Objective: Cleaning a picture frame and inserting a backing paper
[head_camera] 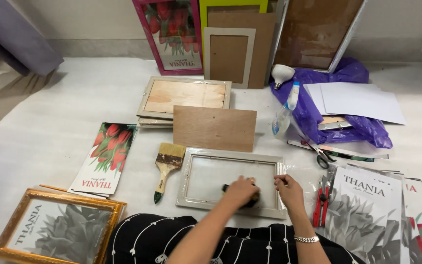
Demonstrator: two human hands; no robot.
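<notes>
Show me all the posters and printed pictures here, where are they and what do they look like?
Tulip print: left of the pale frame, tall, red flowers, white bottom.
Gold-framed print: bottom left, grey flower.
Pink-framed tulip print: leaning on the back wall.
Grey flower prints: stacked bottom right.
Spray bottle: clear, blue label, on the purple bag.

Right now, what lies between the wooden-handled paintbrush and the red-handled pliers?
In the head view, the pale rectangular picture frame lies between the paintbrush and the pliers, with the left hand and right hand resting on it.
</notes>
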